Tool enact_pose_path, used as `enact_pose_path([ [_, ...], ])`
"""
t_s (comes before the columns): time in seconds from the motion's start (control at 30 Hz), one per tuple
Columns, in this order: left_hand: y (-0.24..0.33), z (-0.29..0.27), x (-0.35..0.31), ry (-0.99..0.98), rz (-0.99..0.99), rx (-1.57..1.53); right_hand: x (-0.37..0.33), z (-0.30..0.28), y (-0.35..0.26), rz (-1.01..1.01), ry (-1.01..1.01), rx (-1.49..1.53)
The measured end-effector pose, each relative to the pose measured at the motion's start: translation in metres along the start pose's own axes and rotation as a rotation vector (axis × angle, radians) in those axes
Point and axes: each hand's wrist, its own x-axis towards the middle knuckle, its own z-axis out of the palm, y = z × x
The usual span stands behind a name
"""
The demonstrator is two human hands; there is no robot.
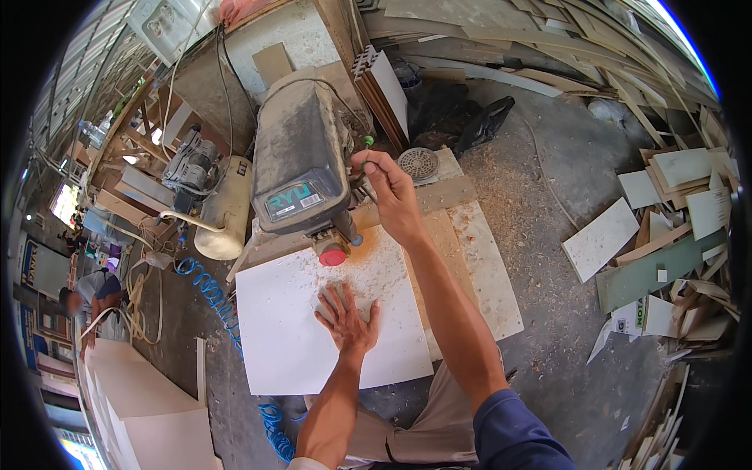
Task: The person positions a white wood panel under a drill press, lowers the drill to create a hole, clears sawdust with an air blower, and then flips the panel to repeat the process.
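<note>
- Drill press: one, dark grey housing, dust-coated; the landmark for all entries below.
- White board: one, flat, lying below and in front of the drill press, its far part under the machine's head.
- Left hand: bare, in front of the drill press, palm down on the white board; fingers spread apart, clamped on nothing.
- Right hand: bare, at the right side of the drill press; thumb and fingers closed together on a feed handle.
- Green knob: one, on the right flank of the drill press, just beyond the right hand.
- Red round part: one, under the front of the drill press, above the white board.
- Shavings: loose, pale, on the white board under the drill press.
- Round metal grate: one, right of the drill press.
- Cream tank: one, left of the drill press.
- Coiled blue hose: left of and nearer than the drill press.
- Offcuts: heaped, well right of the drill press.
</note>
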Motion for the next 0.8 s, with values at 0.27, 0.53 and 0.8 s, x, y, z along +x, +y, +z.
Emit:
enact_pose_path([
  [0.27,0.0015,-0.0040,-0.0002,-0.033,0.003,-0.017,-0.0006,-0.0016,0.0024,0.015,-0.005,-0.002],
  [0.53,0.0009,0.0003,-0.0001,0.005,0.003,0.001,-0.0012,-0.0022,0.0030,0.001,-0.006,-0.009],
  [0.8,0.0013,0.0002,-0.0005,0.015,0.014,-0.009,-0.0025,-0.0028,0.0030,0.014,-0.001,0.009],
])
